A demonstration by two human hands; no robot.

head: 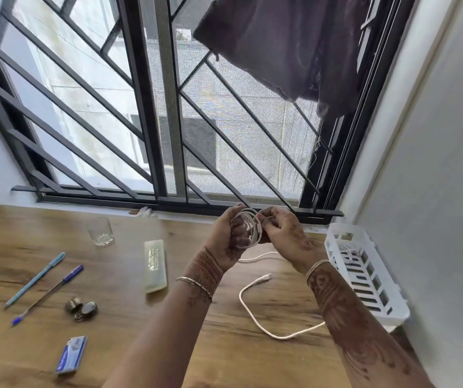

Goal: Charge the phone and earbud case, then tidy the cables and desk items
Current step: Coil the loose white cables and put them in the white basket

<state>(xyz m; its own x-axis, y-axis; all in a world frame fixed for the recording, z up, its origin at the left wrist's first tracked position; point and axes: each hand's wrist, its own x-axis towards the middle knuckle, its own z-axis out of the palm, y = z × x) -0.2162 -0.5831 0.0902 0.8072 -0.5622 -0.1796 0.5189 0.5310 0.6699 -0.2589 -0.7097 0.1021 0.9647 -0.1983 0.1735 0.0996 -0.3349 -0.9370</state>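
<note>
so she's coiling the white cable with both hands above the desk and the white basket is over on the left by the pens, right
Not quite. The head view shows both hands, left hand and right hand, coiling the white cable above the desk, but the white basket sits on the right against the wall. The pens lie on the left.

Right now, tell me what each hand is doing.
Left hand: closed on the coiled white cable, holding the loops.
Right hand: closed on the same coil, fingers pinching its near side.
</note>
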